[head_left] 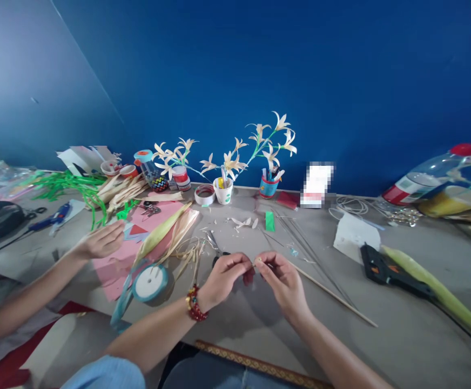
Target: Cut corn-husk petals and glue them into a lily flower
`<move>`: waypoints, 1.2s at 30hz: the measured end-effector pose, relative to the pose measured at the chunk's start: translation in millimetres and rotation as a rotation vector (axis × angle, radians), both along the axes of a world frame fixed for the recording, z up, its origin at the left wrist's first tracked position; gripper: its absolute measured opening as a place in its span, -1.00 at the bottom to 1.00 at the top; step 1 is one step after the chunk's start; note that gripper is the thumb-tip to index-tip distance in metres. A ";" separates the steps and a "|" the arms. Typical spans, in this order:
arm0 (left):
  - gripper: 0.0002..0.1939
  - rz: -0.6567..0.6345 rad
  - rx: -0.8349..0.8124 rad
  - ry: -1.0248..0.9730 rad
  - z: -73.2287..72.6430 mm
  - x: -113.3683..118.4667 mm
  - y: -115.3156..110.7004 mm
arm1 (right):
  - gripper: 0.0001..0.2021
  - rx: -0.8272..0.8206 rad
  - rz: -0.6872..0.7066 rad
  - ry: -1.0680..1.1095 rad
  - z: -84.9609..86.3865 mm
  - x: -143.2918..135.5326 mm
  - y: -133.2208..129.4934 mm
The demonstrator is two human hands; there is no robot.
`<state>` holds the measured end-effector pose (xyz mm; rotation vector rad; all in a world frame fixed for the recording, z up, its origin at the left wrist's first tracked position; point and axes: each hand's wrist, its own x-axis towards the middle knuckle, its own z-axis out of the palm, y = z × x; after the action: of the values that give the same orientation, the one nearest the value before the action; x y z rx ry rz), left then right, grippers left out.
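My left hand (230, 270) and my right hand (283, 276) meet over the grey table, thumb and fingers pinched together on each. A tiny pale piece shows at the right fingertips, too small to name; what the left fingers hold is hidden. Just behind my left hand lie scissors (212, 239), their handles partly covered. To its left are thin dried husk strips (187, 258) and a roll of light blue ribbon (160, 281). A thin wooden stick (336, 299) runs out from beside my right hand.
At left, a co-worker's hand (105, 240) hovers over pink paper (109, 273). Pale husk flowers (231, 162) stand in cups along the blue wall. A black glue gun (393, 273), a corn husk (442, 292) and a bottle (434, 170) are at right. Wires (312, 251) lie mid-table.
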<state>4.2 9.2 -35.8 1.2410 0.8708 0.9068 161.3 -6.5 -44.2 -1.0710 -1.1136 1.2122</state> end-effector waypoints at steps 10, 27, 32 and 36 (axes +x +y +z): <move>-0.81 -0.392 -0.747 -0.434 -10.1 -10.2 14.5 | -0.80 -0.049 0.141 0.208 5.7 -4.4 -3.2; -0.80 0.086 -0.211 -0.203 -5.5 -1.5 5.4 | -0.77 -0.038 0.029 0.096 -0.9 2.8 4.6; -0.70 0.008 -0.194 -0.122 -3.7 1.3 2.9 | -0.76 -0.007 0.056 0.097 0.5 1.8 3.6; -0.69 -0.027 -0.079 -0.046 -3.2 -0.1 0.5 | -0.77 0.005 0.043 0.082 -0.3 2.6 4.3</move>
<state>4.1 9.7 -39.0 1.1568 0.8438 0.8679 163.9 -2.2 -44.5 -0.9897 -1.0800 1.2755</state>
